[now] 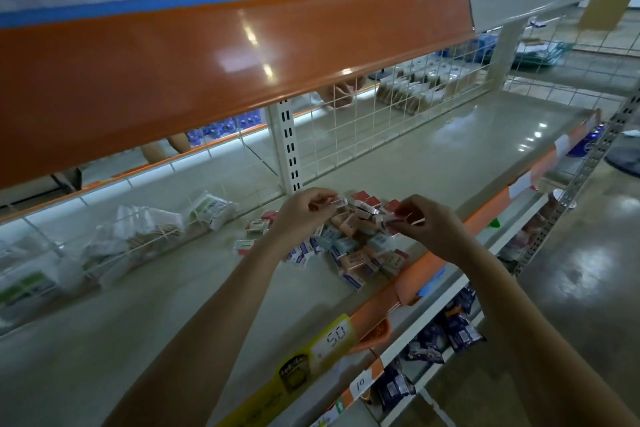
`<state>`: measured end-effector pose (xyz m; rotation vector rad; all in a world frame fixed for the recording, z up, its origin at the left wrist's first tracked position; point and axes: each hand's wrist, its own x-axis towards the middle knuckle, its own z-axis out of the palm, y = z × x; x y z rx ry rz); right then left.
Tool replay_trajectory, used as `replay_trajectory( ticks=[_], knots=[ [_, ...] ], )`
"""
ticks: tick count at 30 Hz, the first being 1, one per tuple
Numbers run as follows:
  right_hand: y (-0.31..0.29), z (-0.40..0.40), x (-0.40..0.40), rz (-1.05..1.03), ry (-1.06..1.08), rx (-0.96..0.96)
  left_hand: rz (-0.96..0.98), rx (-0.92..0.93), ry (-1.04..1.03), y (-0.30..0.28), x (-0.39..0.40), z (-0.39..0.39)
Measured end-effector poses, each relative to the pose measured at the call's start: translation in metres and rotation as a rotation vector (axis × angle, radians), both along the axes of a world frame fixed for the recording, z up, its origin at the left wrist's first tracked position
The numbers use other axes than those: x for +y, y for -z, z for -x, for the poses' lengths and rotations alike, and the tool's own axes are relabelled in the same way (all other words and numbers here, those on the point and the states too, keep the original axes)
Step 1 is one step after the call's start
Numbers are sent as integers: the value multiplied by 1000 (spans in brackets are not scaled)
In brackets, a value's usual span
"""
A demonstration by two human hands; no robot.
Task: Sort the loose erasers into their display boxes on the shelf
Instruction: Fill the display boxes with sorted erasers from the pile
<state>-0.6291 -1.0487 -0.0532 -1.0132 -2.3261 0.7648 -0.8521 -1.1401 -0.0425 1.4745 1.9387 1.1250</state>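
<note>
The loose erasers (pixel 349 246) lie in a jumbled heap on the pale shelf (pixel 433 156), just in front of the slotted upright (pixel 289 146) of the wire-mesh back panel (pixel 374 121). They are small rectangular blocks in paper sleeves: several are peach or pink, several pale blue-grey with dark blue printing, and a few at the back of the heap show red faces. A few strays with green-and-white sleeves (pixel 247 236) sit a little to the left of the main heap. The left hand (pixel 301 215) is raised just above the left edge of the heap, its fingers curled and pinching a small eraser with a clear or whitish wrapper (pixel 337 201) between thumb and fingertips. The right hand (pixel 426 222) hovers over the right side of the heap, fingers likewise curled, pinching another small eraser (pixel 388 220) at its fingertips; motion blur hides its exact colouring. The two hands face each other with the heap lying beneath and between them, near the orange price rail (pixel 426 270) at the shelf's front edge. Further left along the shelf, wire dividers hold plastic-wrapped packets (pixel 138 236). No display boxes can be made out.
</note>
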Motion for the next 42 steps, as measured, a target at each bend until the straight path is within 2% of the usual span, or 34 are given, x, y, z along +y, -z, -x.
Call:
replay_trajectory(
  ticks=[5, 7, 11, 15, 21, 26, 33, 37, 42],
  knots=[
    [-16, 25, -37, 83, 4, 101, 30, -398, -31, -9, -38, 0],
    [-20, 37, -52, 130, -28, 162, 35, -457, -77, -13, -57, 3],
    [-23, 71, -85, 195, -123, 236, 43, -442, -104, -17, -109, 21],
    [-19, 114, -122, 397, -254, 324, 51, -414, -163, -18, -173, 48],
    [-22, 185, -200, 477, -494, 256, 42, -303, -397, -26, -284, 87],
    [-27, 242, -284, 443, -650, 177, 2, -211, -532, -31, -387, 123],
    [-41, 311, -410, 383, -832, 88, 70, -78, -634, -37, -528, 175],
    [-43, 347, -476, 250, -927, 29, 80, 6, -673, -36, -601, 203],
    [-36, 382, -553, 88, -1030, -25, 102, -14, -715, -37, -677, 231]
  ],
)
